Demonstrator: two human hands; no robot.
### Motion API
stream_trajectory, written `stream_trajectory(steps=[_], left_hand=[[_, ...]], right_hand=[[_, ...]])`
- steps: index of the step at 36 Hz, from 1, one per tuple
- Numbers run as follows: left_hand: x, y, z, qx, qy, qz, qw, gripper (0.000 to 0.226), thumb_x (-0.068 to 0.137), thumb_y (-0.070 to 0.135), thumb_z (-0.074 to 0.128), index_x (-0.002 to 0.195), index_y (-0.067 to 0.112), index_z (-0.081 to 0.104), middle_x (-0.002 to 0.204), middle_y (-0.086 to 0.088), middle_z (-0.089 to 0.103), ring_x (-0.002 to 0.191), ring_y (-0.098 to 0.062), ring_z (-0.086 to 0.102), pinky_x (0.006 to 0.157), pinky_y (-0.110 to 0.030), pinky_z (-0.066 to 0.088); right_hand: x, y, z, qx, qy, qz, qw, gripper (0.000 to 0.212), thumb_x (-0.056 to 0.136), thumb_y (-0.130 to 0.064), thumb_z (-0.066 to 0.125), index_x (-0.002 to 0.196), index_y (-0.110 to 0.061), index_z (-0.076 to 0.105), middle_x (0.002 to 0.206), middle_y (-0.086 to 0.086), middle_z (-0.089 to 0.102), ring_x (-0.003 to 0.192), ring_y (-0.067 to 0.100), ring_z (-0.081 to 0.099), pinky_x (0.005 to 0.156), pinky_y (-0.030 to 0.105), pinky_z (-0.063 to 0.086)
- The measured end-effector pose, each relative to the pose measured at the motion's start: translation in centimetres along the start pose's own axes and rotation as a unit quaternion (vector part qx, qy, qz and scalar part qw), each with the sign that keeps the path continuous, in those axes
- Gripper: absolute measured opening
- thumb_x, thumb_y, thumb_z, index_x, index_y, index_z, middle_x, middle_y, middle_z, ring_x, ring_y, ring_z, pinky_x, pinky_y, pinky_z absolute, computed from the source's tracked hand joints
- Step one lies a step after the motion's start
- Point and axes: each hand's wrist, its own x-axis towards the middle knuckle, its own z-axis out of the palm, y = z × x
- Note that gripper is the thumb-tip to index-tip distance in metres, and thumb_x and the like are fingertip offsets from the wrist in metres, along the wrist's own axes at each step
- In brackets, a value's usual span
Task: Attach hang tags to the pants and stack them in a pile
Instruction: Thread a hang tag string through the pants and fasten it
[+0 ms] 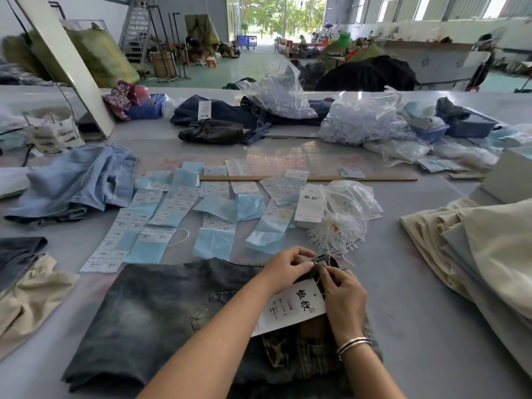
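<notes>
A white hang tag (290, 309) with black characters lies tilted across the waistband end of a pair of dark washed jeans (149, 318), which are spread flat on the grey table (403, 312) right in front of the person; the left hand (285, 267) has its fingers curled and pinches the dark belt loop or waistband edge just above the tag; the right hand (342, 292), a silver bangle (352, 345) on its wrist, pinches what seems to be the tag's thin string against that same spot, though the string is too fine to follow. Just beyond the hands sits a bundle of white string loops (335, 233), touching an open clear bag (352, 198) of more; beside it stands a small stack of white tags (309, 207). Rows of blue and white label sheets (184, 217) cover the table's middle, with a long wooden ruler (308, 178) behind them. Light blue jeans (77, 182) lie crumpled at the left; folded cream pants (472, 249) are piled at the right; dark jeans (218, 122) and bulging plastic bags (365, 119) sit further back.
</notes>
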Motion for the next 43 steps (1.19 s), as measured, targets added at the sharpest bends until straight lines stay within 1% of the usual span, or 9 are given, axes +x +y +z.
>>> stream_trajectory(steps=[6,14,18,20,24,32,37,41,43], left_hand=[[0.3,-1.1,0.8,0.004,0.039,0.016,0.999,0.015,0.089,0.015,0.067,0.103,0.015,0.072,0.074,0.007,0.061,0.072,-0.005,0.056,0.072,-0.015,0.046],[0.5,-1.7,1.9,0.006,0.122,0.015,0.992,0.005,0.091,0.025,0.065,0.090,0.021,0.069,0.069,0.012,0.058,0.066,-0.002,0.053,0.062,-0.007,0.040],[0.7,-1.3,1.7,-0.045,0.132,-0.016,0.990,0.009,0.096,0.019,0.056,0.089,0.016,0.061,0.084,-0.001,0.067,0.082,-0.014,0.061,0.083,-0.024,0.048],[0.7,-1.2,1.5,-0.071,0.136,-0.026,0.988,0.015,0.098,0.017,0.053,0.083,0.019,0.057,0.087,-0.004,0.069,0.085,-0.016,0.062,0.088,-0.029,0.048],[1.0,-1.4,1.3,-0.113,0.132,-0.053,0.983,0.017,0.098,0.017,0.051,0.083,0.019,0.058,0.091,-0.005,0.071,0.089,-0.016,0.063,0.089,-0.029,0.047],[1.0,-1.7,1.3,-0.207,0.153,-0.078,0.963,0.014,0.098,0.016,0.051,0.088,0.015,0.061,0.091,-0.005,0.071,0.082,-0.014,0.064,0.083,-0.029,0.052],[0.7,-0.7,1.2,-0.213,0.145,-0.025,0.966,0.016,0.098,0.014,0.049,0.087,0.018,0.060,0.094,0.004,0.072,0.082,-0.006,0.061,0.068,-0.010,0.048],[0.4,0.8,2.0,-0.161,0.090,0.036,0.982,0.020,0.099,0.012,0.044,0.084,0.019,0.055,0.088,0.003,0.071,0.090,-0.015,0.064,0.085,-0.025,0.050],[0.2,1.5,2.6,-0.140,0.067,0.061,0.986,0.019,0.099,0.013,0.044,0.085,0.019,0.054,0.078,0.007,0.068,0.081,-0.010,0.063,0.081,-0.023,0.050]], right_hand=[[-0.3,0.1,0.2,-0.049,0.011,-0.013,0.999,0.015,0.091,-0.025,0.063,0.095,-0.019,0.076,0.079,-0.004,0.057,0.070,0.015,0.057,0.059,0.032,0.045],[-0.2,0.2,-0.2,-0.067,-0.023,-0.041,0.997,0.012,0.089,-0.021,0.065,0.093,-0.017,0.075,0.079,-0.005,0.056,0.070,0.014,0.056,0.061,0.029,0.043],[0.5,0.2,-1.5,-0.046,-0.090,-0.020,0.995,0.015,0.086,-0.013,0.067,0.099,-0.016,0.074,0.085,-0.002,0.062,0.078,0.014,0.058,0.071,0.024,0.042],[0.7,0.3,-2.5,0.012,-0.128,0.028,0.991,0.016,0.087,-0.007,0.064,0.098,-0.016,0.072,0.089,0.002,0.068,0.081,0.015,0.064,0.074,0.028,0.049],[0.1,0.4,-4.5,0.132,-0.147,0.085,0.977,0.022,0.089,0.000,0.060,0.097,-0.016,0.071,0.079,-0.002,0.070,0.056,-0.004,0.058,0.053,0.013,0.046],[-1.6,-0.1,-6.9,0.409,-0.144,0.190,0.881,0.021,0.080,0.010,0.059,0.096,0.001,0.069,0.087,0.020,0.072,0.072,0.020,0.070,0.064,0.021,0.057],[-1.2,-0.9,-7.5,0.463,-0.167,0.164,0.855,0.038,0.067,0.012,0.059,0.101,0.002,0.070,0.106,0.022,0.069,0.097,0.025,0.069,0.077,0.025,0.058],[-0.8,-1.7,-7.4,0.482,-0.187,0.149,0.843,0.050,0.079,0.024,0.037,0.092,-0.004,0.076,0.108,0.019,0.070,0.103,0.023,0.068,0.081,0.024,0.057],[-0.6,-2.1,-7.3,0.478,-0.194,0.142,0.845,0.051,0.079,0.024,0.037,0.093,-0.005,0.076,0.108,0.019,0.070,0.101,0.022,0.068,0.076,0.022,0.057]])
